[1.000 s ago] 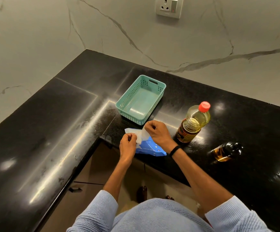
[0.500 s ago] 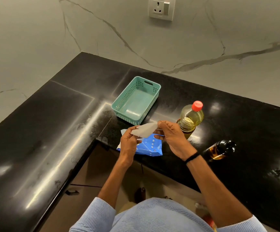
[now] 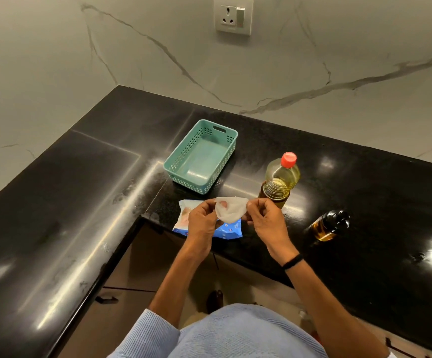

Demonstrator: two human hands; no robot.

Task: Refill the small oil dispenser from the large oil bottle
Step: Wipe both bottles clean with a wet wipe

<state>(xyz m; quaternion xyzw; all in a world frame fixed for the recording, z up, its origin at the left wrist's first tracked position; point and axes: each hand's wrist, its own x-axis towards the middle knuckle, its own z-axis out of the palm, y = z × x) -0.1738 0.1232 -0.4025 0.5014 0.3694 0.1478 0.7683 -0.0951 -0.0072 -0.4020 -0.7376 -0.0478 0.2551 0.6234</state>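
Note:
The large oil bottle (image 3: 280, 178), clear with yellow oil and a red cap, stands upright on the black counter. To its right stands the small oil dispenser (image 3: 330, 225), dark-topped with amber oil inside. My left hand (image 3: 201, 223) and my right hand (image 3: 264, 220) each pinch one side of a white wet wipe (image 3: 231, 209), holding it spread just above a blue wipes packet (image 3: 226, 229) near the counter's front edge. Neither hand touches either bottle.
A teal perforated plastic basket (image 3: 225, 133) sits behind the hands, nothing inside it. The black counter (image 3: 80, 202) wraps round in an L with marble walls behind. A wall socket (image 3: 233, 15) is above. Cabinet fronts and a drawer handle (image 3: 105, 299) lie below.
A wipe was pulled out of the blue packet and lifted. Both hands have drawn apart, spreading it open between them. The bottles have not moved.

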